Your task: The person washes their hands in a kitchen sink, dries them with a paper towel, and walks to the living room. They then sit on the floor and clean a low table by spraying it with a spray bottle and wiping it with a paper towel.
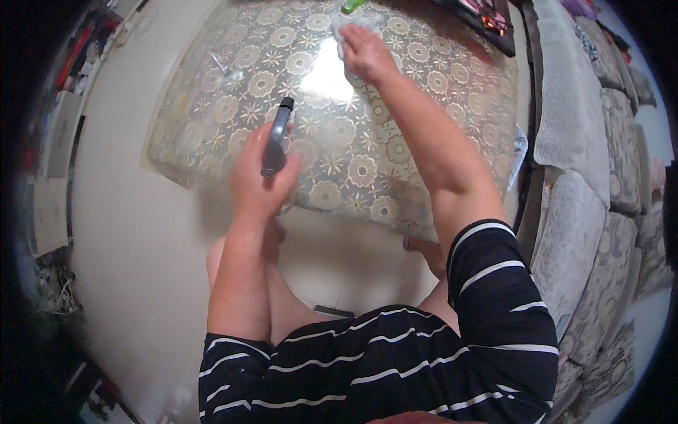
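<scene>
My left hand (259, 169) is wrapped around a dark spray bottle (276, 130) above the near edge of the table. Its black nozzle points away from me, and my hand hides most of the body. Farther off, my right hand (368, 55) presses a white cloth or tissue (373, 22) onto the table. Under both hands lies a clear, glossy cover over a flower-patterned tablecloth (331, 132). A bright patch of reflected light shows beside my right hand.
A green object (352, 5) lies just beyond the cloth. At the table's far right is a dark item with red contents (490, 21). A small clear object (222, 66) rests at left. A sofa with grey covers (572, 106) runs along the right; cabinets (50, 212) stand left.
</scene>
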{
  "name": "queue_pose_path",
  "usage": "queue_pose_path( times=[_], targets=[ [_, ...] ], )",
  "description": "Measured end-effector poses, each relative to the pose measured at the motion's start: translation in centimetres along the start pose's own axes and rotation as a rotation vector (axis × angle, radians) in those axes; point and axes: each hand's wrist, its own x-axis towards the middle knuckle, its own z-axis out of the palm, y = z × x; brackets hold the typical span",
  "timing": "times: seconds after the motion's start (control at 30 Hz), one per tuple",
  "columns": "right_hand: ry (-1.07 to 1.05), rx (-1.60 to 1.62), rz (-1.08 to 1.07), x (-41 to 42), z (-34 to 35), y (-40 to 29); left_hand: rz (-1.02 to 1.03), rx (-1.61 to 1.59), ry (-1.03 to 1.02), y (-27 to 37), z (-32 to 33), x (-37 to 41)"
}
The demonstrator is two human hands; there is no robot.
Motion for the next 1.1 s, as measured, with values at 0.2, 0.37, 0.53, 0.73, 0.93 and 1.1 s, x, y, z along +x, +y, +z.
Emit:
queue_pose_path(
  times=[0.2, 0.37, 0.53, 0.73, 0.93, 1.1],
  targets=[
    [-0.203, 0.025, -0.086, -13.2, -7.5, -3.6, -0.058, 0.108, -0.037, 0.8, -0.3, -0.1],
    [-0.422, 0.011, -0.022, -24.2, -13.4, -8.5, 0.048, 0.095, 0.002, 0.4, 0.5, -0.1],
    [-0.267, -0.121, 0.058, -16.7, -7.9, -3.2, -0.013, 0.069, -0.011, 0.8, -0.2, -0.3],
    [-0.427, -0.430, 0.240, 0.1, -2.6, -4.0, -0.054, 0.051, -0.048, 0.9, -0.1, -0.1],
    [-0.230, -0.023, -0.173, -8.9, -1.1, -12.0, -0.005, 0.025, -0.019, -0.2, -0.1, 0.1],
    [-0.373, -0.134, 0.130, -21.8, -10.6, -6.5, 0.023, 0.120, -0.027, -0.1, -0.4, -0.4]
  ],
)
